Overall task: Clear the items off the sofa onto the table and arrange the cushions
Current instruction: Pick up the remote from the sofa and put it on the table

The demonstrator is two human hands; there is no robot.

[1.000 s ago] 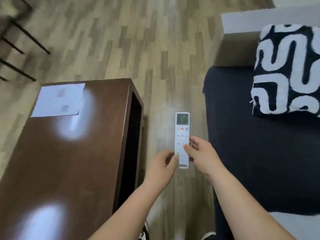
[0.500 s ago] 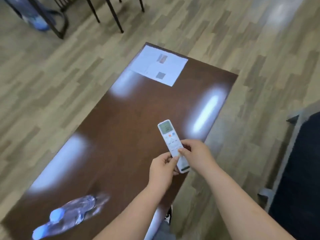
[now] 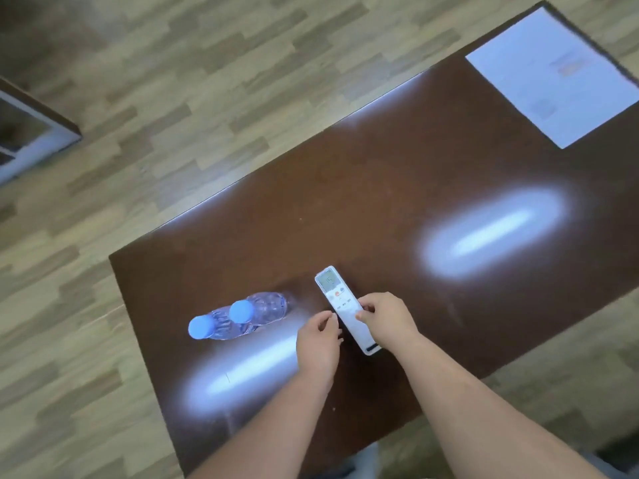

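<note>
Our right hand (image 3: 389, 318) pinches the white remote (image 3: 345, 307) over the table (image 3: 397, 188). Our left hand (image 3: 320, 342) hovers loosely open just left of it, near two bottles (image 3: 242, 316)

The white paper sheet (image 3: 556, 74) at the far right corner of the dark brown table (image 3: 397, 188) is cut by the right edge, and its print is too blurred to read. The right hand (image 3: 387, 318) covers the middle of the white remote (image 3: 340, 299); its button labels are too small to read. Two water bottles (image 3: 242, 316) left of the remote overlap and blur together. A framed object (image 3: 31, 133) beyond the table's left end is cut off.
</note>
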